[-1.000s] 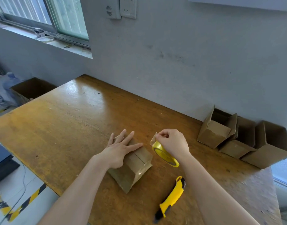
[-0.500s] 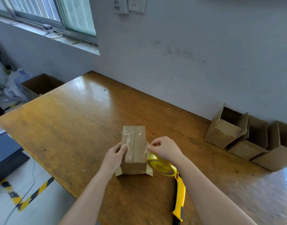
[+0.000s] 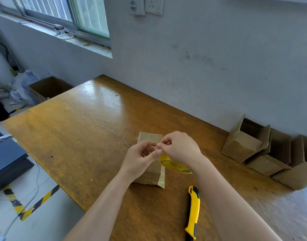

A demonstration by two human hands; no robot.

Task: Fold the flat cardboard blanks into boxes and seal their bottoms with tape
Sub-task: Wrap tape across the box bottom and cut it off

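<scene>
Left hand and right hand have met above the box, pinching tape; wooden table, grey wall.

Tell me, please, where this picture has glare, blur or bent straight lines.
In the head view, daylight from the window makes a pale glare patch on the far part of the table. In the same view the taped box at the centre is sharp, but the folded boxes at the right edge look smeared. The wide lens also bends the window sill and the table's edges.
</scene>
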